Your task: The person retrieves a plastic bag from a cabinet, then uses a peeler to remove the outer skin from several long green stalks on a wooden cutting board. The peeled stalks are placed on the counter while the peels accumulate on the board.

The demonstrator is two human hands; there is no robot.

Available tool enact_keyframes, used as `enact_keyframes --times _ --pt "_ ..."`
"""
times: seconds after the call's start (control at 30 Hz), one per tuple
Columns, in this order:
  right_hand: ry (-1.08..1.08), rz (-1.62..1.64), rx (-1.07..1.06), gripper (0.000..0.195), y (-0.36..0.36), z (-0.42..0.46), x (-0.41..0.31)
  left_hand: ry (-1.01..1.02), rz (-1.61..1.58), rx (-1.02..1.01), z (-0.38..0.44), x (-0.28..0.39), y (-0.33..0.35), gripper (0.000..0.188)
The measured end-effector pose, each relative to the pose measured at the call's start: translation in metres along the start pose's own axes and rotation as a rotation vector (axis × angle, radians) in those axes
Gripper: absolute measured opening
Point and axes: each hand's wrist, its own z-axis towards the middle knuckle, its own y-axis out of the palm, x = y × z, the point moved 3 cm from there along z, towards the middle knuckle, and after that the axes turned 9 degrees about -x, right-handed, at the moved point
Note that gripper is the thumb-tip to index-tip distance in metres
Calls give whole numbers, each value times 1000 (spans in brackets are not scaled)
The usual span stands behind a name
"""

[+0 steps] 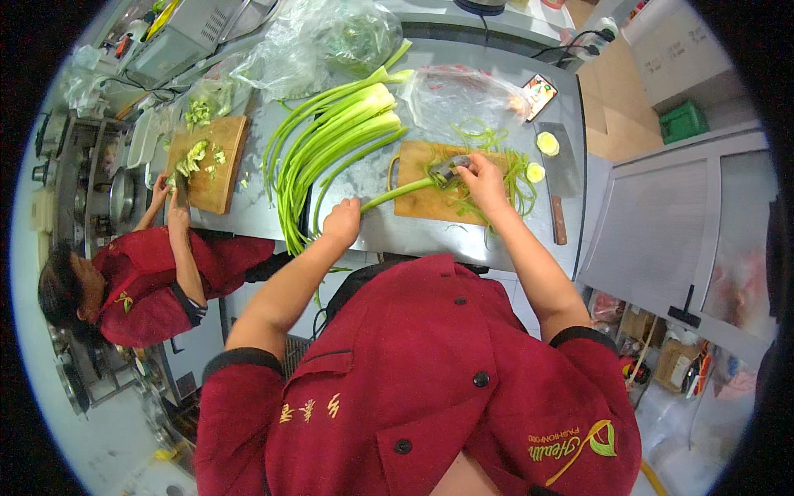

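Observation:
My left hand [342, 221] grips one end of a celery stalk [397, 194] that slants up to the right over a wooden cutting board [412, 162]. In my right hand [485, 180] is a dark grey peeler [449, 170], its head against the stalk's far end. Thin green peelings [518, 186] lie in a tangle on the board's right part and spill onto the metal table. Left of the board, a large heap of celery stalks [338, 124] lies with its cut ends towards the board and its thin ends hanging over the table's front edge.
A cleaver [561, 164] with a wooden handle lies at the right, beside two pale cut celery bases [548, 143]. Behind are a clear plastic bag [465, 93] and a phone [541, 96]. At left, a co-worker [155, 273] cuts greens on another wooden board [214, 167].

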Motion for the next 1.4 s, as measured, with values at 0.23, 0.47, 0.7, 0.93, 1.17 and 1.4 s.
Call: enact_keyframes --times 0.23,0.47,0.7,0.93,1.17,1.4 --pt "82 291 -24 12 -2 -3 4 45 -217 181 -6 -21 1 28" --pt "174 790 -113 13 34 -25 -10 166 -542 -183 -10 -7 -27 28" --pt "176 961 -325 15 108 -57 -45 -81 -905 -429 -12 19 -34 20" --pt "317 834 -222 13 75 -40 5 -112 -1230 -580 -20 16 -23 13" --pt "255 634 145 10 -60 -16 73 -62 -1262 -647 -22 10 -21 12" --pt "201 654 177 12 -85 -27 57 -16 -946 -450 -26 5 -29 28"
